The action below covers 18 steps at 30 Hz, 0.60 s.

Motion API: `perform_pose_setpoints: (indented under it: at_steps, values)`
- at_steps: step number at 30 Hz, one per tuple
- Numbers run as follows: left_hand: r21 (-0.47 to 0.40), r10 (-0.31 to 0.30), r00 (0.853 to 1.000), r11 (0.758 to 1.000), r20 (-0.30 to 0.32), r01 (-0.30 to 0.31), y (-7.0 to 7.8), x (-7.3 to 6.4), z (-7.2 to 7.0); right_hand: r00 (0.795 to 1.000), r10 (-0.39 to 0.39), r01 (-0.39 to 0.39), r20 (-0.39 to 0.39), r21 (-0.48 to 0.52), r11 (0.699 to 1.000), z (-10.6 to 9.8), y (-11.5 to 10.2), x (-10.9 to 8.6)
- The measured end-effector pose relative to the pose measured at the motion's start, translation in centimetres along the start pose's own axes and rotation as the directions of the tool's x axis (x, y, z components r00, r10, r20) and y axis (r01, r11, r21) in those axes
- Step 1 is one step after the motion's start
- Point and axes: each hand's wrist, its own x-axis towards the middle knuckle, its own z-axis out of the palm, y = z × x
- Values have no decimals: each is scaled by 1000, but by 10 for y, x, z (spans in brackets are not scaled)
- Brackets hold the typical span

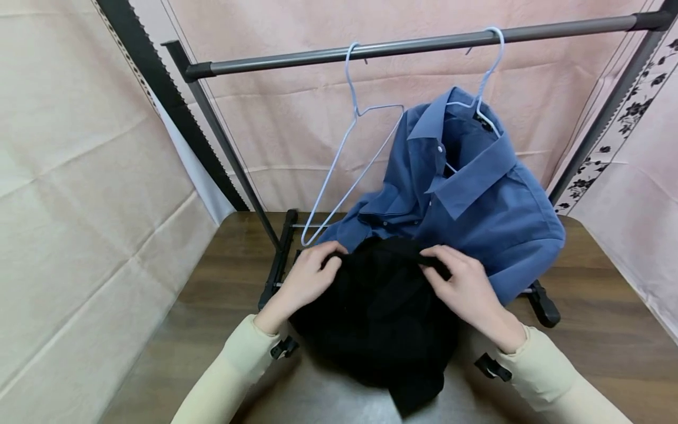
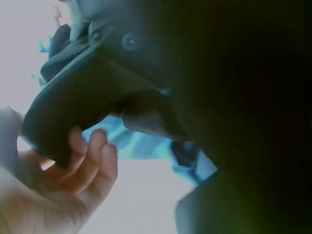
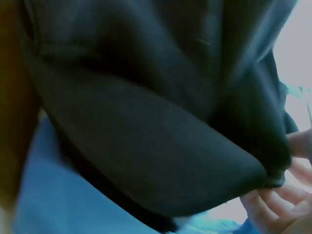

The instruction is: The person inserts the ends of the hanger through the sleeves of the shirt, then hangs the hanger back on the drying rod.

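So, starting at your far left, a pale cloth backdrop hangs beside the wooden table, and the clothes rack stands on the tabletop with its rail running across. Your left hand has its thumb and fingers curled in to a pinch, and the left wrist view shows them around a folded edge of black cloth. Just beyond that hand, a bare light-blue hanger hooks over the rail. Between your hands is the black garment, bunched in folds in front of the rack; its button suggests a shirt, though you can't tell whether its lower end rests on the table. Your right hand pinches the other side of its upper edge, thumb against fingers. Behind it and further right, a blue collared shirt hangs askew from a second hanger. The step in hand looks like spreading and sorting the garment by its top edge; the next move probably calls for an even pull from both pinches, so that the neck and shoulders can be told apart before you shift your grip.
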Motion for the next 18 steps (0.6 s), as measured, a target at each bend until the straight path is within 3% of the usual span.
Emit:
perform_pose_setpoints:
  at_steps: [4,9,14,18]
  values:
    - [-4,29,989,1000,-148,-30,16,9,-14,988,-27,27,-155,-1,1000,-20,-1,6]
    - [-73,10,959,997,-282,-31,21,11,-35,965,4,-12,-261,-30,999,-41,3,10]
    - [-160,-11,930,986,-367,-51,18,7,-52,955,84,-89,-286,-6,996,-49,12,5]
    - [-198,-47,928,980,-370,-29,14,5,-56,965,148,-154,-216,-12,988,-44,21,-2]
